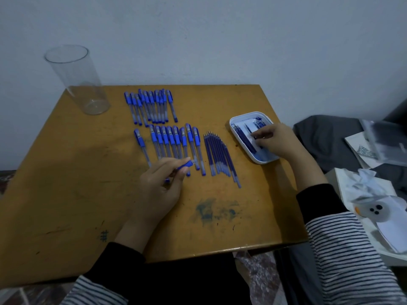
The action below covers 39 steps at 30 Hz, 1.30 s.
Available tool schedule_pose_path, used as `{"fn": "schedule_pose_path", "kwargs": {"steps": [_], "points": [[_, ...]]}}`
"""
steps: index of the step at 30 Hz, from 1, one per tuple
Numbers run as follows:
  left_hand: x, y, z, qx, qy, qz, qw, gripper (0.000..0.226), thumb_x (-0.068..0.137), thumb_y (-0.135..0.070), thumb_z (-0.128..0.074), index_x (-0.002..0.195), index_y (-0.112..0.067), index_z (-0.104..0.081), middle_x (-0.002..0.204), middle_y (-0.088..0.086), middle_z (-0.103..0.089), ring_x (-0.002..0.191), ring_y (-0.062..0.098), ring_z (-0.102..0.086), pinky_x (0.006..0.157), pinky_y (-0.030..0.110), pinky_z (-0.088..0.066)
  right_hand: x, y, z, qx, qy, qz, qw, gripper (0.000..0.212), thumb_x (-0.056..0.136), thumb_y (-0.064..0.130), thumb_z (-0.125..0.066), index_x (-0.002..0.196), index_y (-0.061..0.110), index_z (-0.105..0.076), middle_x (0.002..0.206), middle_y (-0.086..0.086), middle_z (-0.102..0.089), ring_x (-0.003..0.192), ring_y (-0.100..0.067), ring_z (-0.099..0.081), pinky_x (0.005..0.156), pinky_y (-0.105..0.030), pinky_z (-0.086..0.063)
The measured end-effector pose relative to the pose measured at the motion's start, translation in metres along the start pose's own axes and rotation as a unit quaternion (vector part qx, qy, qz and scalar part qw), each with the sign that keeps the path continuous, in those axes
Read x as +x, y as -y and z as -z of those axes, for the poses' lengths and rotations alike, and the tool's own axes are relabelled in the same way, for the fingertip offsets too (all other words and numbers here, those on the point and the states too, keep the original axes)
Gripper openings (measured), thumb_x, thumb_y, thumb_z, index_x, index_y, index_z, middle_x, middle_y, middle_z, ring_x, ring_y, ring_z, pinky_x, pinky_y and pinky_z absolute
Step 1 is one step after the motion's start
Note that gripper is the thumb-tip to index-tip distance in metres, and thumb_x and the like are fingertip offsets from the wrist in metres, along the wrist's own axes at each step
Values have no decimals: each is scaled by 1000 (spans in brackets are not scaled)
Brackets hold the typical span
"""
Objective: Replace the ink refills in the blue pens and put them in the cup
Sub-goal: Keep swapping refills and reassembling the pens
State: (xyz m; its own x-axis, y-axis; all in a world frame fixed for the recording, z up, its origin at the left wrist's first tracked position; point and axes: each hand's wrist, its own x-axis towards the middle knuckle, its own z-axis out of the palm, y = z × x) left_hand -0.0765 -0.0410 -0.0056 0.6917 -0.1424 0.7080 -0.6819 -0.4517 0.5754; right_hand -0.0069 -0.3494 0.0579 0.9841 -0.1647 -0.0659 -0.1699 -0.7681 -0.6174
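The left hand (160,186) is pinching a held pen (186,165) between thumb and curled fingers above the middle of the tabletop (88,194), its blue grip end pointing right. The right hand (274,140) is reaching into a white tray (236,124) near the right edge, its bent fingertips lying on the tray refills (246,139). Whether they are gripping one cannot be told.

Just beyond the left hand a front row of pens (171,142) is lying side by side – about nine, all capped. Right of it, between that row and the tray, the loose refills (220,155) are lying in a tight fan of roughly ten. Farther back a back row of pens (152,106) is lying packed together, about ten again.

One clear cup (77,80) is standing upright at the back left corner – well apart from every pen. A blue ink smear (215,210) is showing near the front edge.
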Motion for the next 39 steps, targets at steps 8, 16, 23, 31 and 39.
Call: {"fn": "schedule_pose_path", "kwargs": {"steps": [8, 16, 23, 31, 39], "points": [[1, -1, 0, 3, -2, 1, 1000, 20, 96, -14, -66, 113, -6, -73, 97, 1, -71, 87, 12, -67, 74, 28, -56, -35, 29, -12, 399, 36, 14, 916, 27, 92, -3, -61, 105, 17, -74, 99, -3, -75, 95, -15, -68, 85, -24, -54], [1, -2, 3, 8, 4, 10, 1000, 20, 95, -8, -68, 114, -5, -73, 97, 0, -70, 87, 11, -66, 76, 26, -56, -74, 76, -80, 585, -69, 9, 808, 19, 86, -2, -69, 99, 12, -73, 88, 0, -74, 91, -17, -67, 87, -28, -55], [1, -3, 3, 3, -1, 14, 1000, 20, 95, -9, -68, 114, -5, -72, 97, 3, -71, 87, 11, -66, 76, 24, -56, -79, 84, -97, 591, -109, 27, 799, 19, 87, 0, -71, 101, 13, -72, 94, -1, -73, 94, -15, -67, 89, -30, -54], [1, -2, 4, 3, -9, 18, 1000, 20, 97, -11, -66, 115, -5, -72, 98, 2, -70, 86, 10, -66, 76, 23, -55, -84, 88, -95, 552, -152, 80, 816, 18, 86, -2, -71, 101, 9, -71, 92, 3, -73, 88, -9, -67, 82, -24, -55], [2, -3, 3, 17, -34, 30, 999, 20, 95, -7, -67, 113, -3, -73, 99, 3, -71, 86, 9, -66, 76, 17, -52, -105, 90, -111, 386, -191, 221, 875, 18, 96, 1, -60, 111, 5, -68, 102, -4, -70, 97, -18, -66, 83, -33, -55]]}}
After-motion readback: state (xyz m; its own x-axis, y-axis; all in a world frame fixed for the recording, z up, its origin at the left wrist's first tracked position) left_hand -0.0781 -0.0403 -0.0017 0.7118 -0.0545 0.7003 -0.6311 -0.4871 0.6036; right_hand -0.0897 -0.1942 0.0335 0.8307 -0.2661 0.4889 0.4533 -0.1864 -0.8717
